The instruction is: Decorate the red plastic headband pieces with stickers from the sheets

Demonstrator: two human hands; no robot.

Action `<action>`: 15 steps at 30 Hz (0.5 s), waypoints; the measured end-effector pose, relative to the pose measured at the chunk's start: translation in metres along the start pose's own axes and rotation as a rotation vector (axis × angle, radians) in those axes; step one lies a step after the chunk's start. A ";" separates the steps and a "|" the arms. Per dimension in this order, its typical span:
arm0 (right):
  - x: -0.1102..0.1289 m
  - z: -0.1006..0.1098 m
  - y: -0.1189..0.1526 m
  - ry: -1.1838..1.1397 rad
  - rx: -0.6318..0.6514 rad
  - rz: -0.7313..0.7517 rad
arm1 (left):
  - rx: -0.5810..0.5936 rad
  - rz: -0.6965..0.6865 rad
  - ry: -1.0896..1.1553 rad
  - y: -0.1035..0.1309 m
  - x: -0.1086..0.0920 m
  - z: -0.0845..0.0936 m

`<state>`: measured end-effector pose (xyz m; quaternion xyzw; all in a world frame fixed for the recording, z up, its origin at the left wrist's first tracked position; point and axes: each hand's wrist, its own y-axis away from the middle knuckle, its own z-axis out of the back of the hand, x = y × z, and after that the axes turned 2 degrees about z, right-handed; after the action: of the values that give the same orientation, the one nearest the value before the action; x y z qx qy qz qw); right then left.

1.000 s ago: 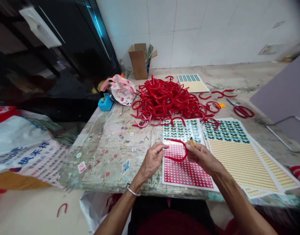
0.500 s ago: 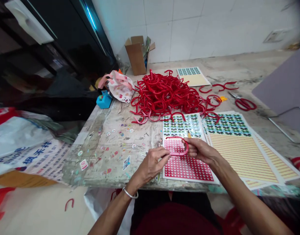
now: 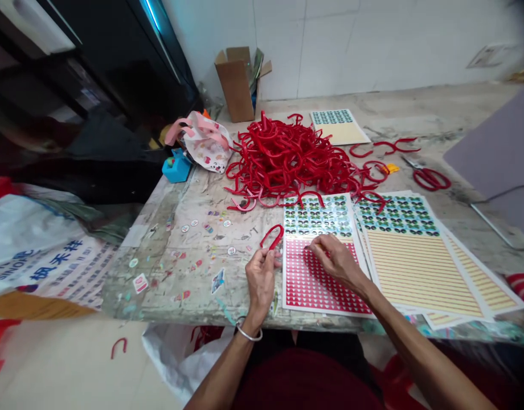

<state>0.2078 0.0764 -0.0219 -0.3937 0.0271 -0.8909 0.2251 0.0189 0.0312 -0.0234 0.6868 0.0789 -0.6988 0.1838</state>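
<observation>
My left hand (image 3: 262,279) is closed round the lower end of a red curved plastic strip (image 3: 274,234), bent like a U, and holds it above the table left of the sticker sheet. My right hand (image 3: 336,259) is over that sticker sheet (image 3: 317,293), with thumb and fingers pinched together. A small dark tip shows at its fingertips, too small to name. Pink-to-red rows of small white hearts cover the sheet's lower part; green and black stickers fill the top. Behind it lies a big heap of red curved strips (image 3: 287,159).
More sheets (image 3: 420,273) fan out on the right, with red-handled scissors (image 3: 430,179) behind them. At the back stand a cardboard box (image 3: 234,88) and a white-and-pink cloth bag (image 3: 206,142). A blue tape dispenser (image 3: 176,168) sits near the table's left edge.
My left hand has drawn the red strip leftward, off the sheet, and turned it upward. My right hand has let go of the strip and come down over the heart stickers.
</observation>
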 end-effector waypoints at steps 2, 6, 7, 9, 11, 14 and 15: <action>0.007 -0.003 0.010 0.027 0.069 0.060 | 0.047 -0.001 -0.017 0.008 0.002 0.001; 0.013 -0.012 0.030 0.009 0.092 0.070 | 0.107 0.107 0.024 0.022 0.011 0.009; 0.013 -0.015 0.034 0.004 0.087 0.063 | 0.101 0.136 0.044 0.024 0.014 0.011; 0.013 -0.021 0.040 0.000 0.084 0.067 | 0.092 0.167 0.082 0.027 0.018 0.013; 0.013 -0.025 0.041 0.008 0.087 0.087 | 0.101 0.158 0.099 0.028 0.020 0.012; 0.011 -0.025 0.030 0.054 0.045 0.090 | 0.109 0.126 0.127 0.023 0.021 0.006; 0.009 -0.024 0.023 0.074 0.019 0.085 | 0.099 0.118 0.142 0.019 0.022 0.002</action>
<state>0.1943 0.0491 -0.0369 -0.3569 0.0435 -0.8946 0.2653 0.0244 0.0098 -0.0421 0.7463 0.0165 -0.6394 0.1845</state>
